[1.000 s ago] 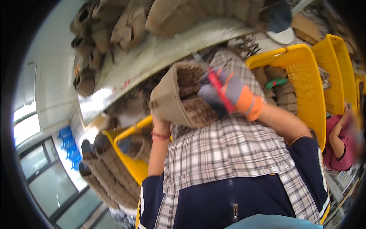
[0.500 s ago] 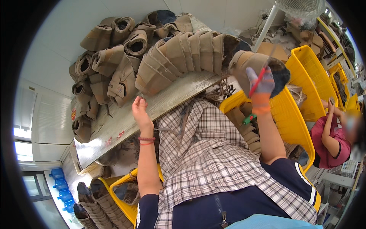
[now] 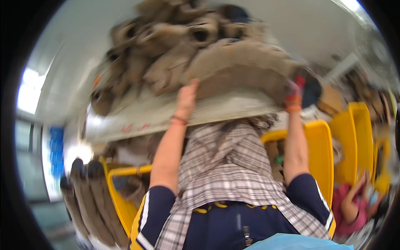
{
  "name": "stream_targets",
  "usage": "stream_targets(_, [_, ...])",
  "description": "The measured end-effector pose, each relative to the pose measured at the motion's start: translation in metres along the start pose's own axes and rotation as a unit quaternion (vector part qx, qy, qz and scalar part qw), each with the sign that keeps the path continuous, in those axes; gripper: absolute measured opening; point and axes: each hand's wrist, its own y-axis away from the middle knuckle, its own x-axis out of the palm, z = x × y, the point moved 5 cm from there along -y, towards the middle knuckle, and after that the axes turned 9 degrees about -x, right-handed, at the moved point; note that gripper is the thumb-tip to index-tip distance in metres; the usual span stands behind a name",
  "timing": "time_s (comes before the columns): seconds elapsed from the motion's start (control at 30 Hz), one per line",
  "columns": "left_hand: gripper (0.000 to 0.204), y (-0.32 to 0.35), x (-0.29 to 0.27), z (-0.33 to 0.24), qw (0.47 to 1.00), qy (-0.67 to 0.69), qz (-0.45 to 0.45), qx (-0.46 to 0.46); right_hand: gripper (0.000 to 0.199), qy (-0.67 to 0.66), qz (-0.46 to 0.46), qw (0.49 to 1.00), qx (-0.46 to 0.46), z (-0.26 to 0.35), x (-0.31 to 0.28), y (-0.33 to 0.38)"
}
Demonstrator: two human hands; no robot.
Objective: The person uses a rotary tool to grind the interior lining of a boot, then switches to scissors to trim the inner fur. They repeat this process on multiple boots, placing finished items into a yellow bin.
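Note:
A long row of nested tan boot uppers [image 3: 246, 77] with dark fuzzy lining arches along the front of a pale tabletop [image 3: 146, 113]. At its left end my bare left hand [image 3: 187, 99] rests with fingers stretched up against the last piece; motion blurs them. Over the right end my right hand [image 3: 293, 96], in a grey and orange glove, is closed round a slim red tool [image 3: 299, 81]. Its fingers also touch the end upper, whose dark blue lining [image 3: 311, 89] sticks out to the right. What kind of tool it is cannot be made out.
More tan uppers [image 3: 166, 39] lie heaped behind the row. Yellow crates stand below the table, one at the right [image 3: 318, 146] and one at the left [image 3: 121, 200]. Stacked uppers [image 3: 98, 200] stand far left. A person in a dark red top [image 3: 348, 208] sits at the right.
My right hand has brought a single upper leftward onto the row's right end. My left hand has moved up to the row's left end. The whole view has turned.

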Motion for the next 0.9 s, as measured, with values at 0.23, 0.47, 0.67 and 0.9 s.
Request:
stream_targets(0.23, [0.019,0.036,-0.116,0.028,0.959,0.133,-0.250,0.028,0.056,-0.099,-0.064,0.991,0.062,0.019,-0.045,0.049])
stream_targets(0.47, [0.052,0.013,-0.341,0.038,0.711,-0.514,-0.478,-0.046,0.058,-0.076,-0.132,0.979,0.137,0.037,-0.109,0.129])
stream_targets(0.67, [0.032,0.016,-0.411,0.067,0.776,-0.476,-0.414,-0.017,0.055,-0.139,-0.082,0.955,0.248,0.014,-0.137,0.159])
stream_targets(0.9, [0.027,0.208,-0.357,-0.012,0.920,0.296,-0.254,-0.035,0.064,0.037,0.126,0.982,0.135,0.114,-0.017,0.167])
